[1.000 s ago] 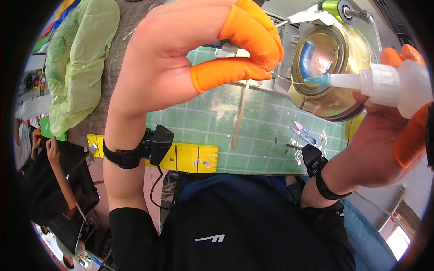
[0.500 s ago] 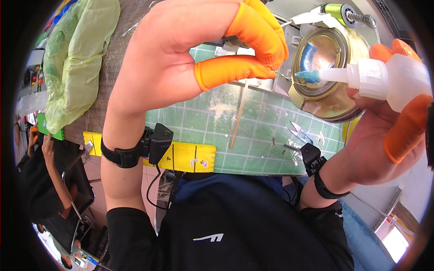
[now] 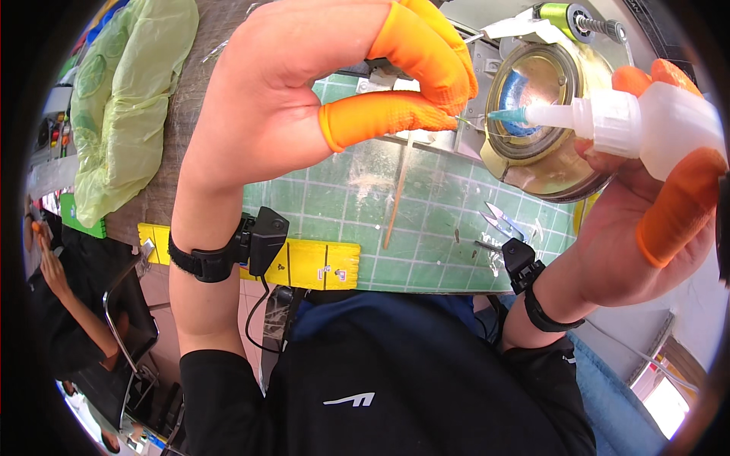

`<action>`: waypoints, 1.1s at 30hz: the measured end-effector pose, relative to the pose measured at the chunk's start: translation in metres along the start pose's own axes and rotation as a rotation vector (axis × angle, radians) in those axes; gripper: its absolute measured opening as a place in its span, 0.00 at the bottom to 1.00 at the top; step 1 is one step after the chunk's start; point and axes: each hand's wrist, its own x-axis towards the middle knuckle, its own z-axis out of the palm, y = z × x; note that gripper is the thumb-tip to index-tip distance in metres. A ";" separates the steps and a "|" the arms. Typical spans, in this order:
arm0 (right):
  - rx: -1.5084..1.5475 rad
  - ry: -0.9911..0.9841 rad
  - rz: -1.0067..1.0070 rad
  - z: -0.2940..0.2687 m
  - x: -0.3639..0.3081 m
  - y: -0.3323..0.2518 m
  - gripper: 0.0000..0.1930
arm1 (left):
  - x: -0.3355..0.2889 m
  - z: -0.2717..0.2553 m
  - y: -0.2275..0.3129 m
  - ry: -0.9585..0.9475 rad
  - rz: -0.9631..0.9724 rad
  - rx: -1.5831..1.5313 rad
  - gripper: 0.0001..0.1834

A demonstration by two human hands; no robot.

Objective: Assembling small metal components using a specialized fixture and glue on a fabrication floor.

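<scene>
My left hand (image 3: pixel 304 83), with orange covers on its fingers, is closed in a pinch at the upper middle. Between thumb and fingertips it holds a tiny thin greenish piece (image 3: pixel 465 120) with a fine strand; its exact kind is too small to tell. Wrapped in my right hand (image 3: pixel 635 220), which also wears orange finger covers, is a white squeeze bottle (image 3: pixel 673 125). The bottle lies sideways, its teal nozzle tip (image 3: pixel 506 115) pointing left, close to the pinched piece. Behind the nozzle is a round brass-coloured metal vessel (image 3: pixel 559 178) with blue inside.
A green gridded cutting mat (image 3: pixel 327 201) covers the table, bearing a thin wooden stick (image 3: pixel 397 197) and small scissors (image 3: pixel 502 220). A yellow strip (image 3: pixel 319 266) lies along the front edge. A green thread spool (image 3: pixel 559 19) stands far right, a yellow-green plastic bag (image 3: pixel 137 99) left. Another person (image 3: pixel 65 304) sits at left.
My right hand and the squeeze bottle have shifted slightly left and up, along with a small shift of the whole view. My left hand keeps its pinch. The other person's hands have moved.
</scene>
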 end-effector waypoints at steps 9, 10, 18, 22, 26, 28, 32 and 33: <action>-0.178 0.140 0.000 0.010 -0.009 0.000 0.23 | -0.012 0.016 -0.020 0.167 0.049 -0.196 0.10; -0.195 0.154 0.000 0.009 -0.011 -0.001 0.23 | -0.012 0.016 -0.020 0.168 0.049 -0.195 0.10; -0.336 0.275 -0.004 0.021 -0.017 0.002 0.22 | -0.004 -0.001 -0.005 0.011 0.144 0.068 0.10; -0.398 0.338 -0.011 0.024 -0.022 -0.005 0.22 | -0.015 0.007 -0.012 0.164 0.033 -0.132 0.10; -0.539 0.545 0.013 -0.008 -0.042 -0.012 0.21 | -0.009 -0.002 0.004 -0.075 -0.007 0.065 0.11; -0.522 0.419 0.075 -0.001 -0.041 -0.016 0.22 | -0.001 0.008 -0.001 -0.008 -0.056 0.116 0.13; -0.214 0.408 -0.082 0.020 -0.029 -0.001 0.18 | -0.018 0.013 0.009 0.086 -0.212 0.103 0.10; -0.193 0.367 -0.012 0.009 -0.037 -0.017 0.18 | -0.018 0.012 0.009 0.104 -0.240 0.084 0.09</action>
